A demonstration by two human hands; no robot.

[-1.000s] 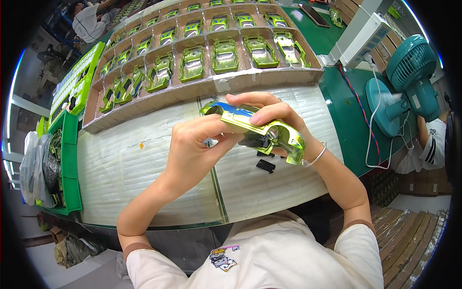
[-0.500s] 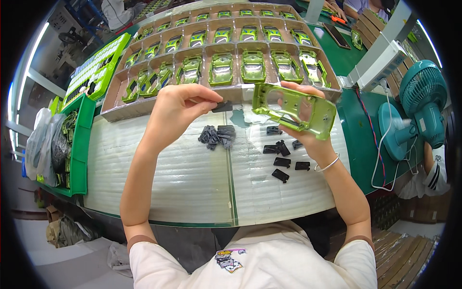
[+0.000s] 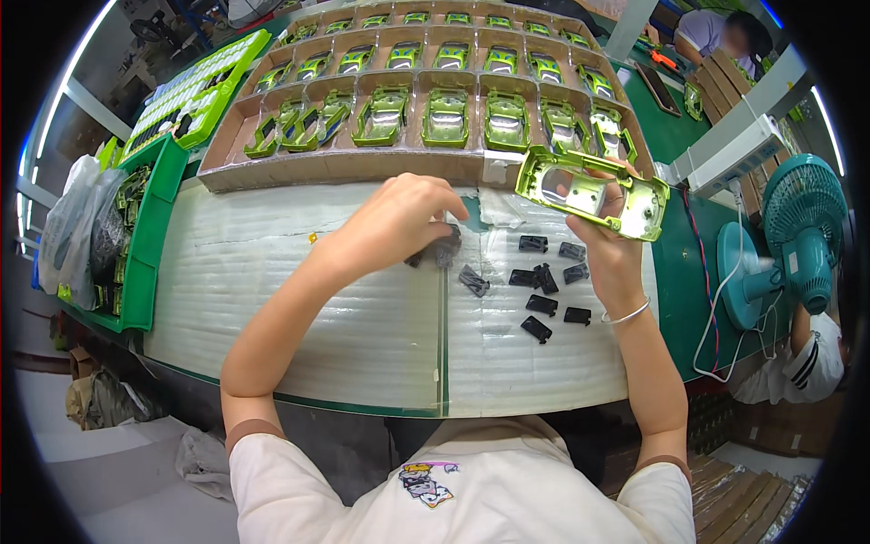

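My right hand [image 3: 609,254] holds up a bright green toy car body shell [image 3: 542,179], tilted, with its hollow inside showing. The fingers grip it from behind and below. My left hand [image 3: 403,222] is lowered over a small pile of black plastic parts [image 3: 446,249]. Its fingers are curled, and thumb and fingertips close on black plastic at the top of the pile; the hand hides much of it. To the right, several loose black plastic parts [image 3: 541,305] lie scattered on the white foam sheet [image 3: 299,317]. One blurred black part [image 3: 473,281] lies nearer the pile.
Beyond my hands stands a divided cardboard box [image 3: 362,168] of green car shells. A green crate [image 3: 149,272] with bags is at left, beside a bright green tray [image 3: 204,113]. A teal fan [image 3: 802,218] and its cable are right. A co-worker [image 3: 711,36] sits far right.
My left hand has come down from beside the box, where it pinched a black part, to the pile. The green shell has turned and shifted right. The whole view has shifted slightly.
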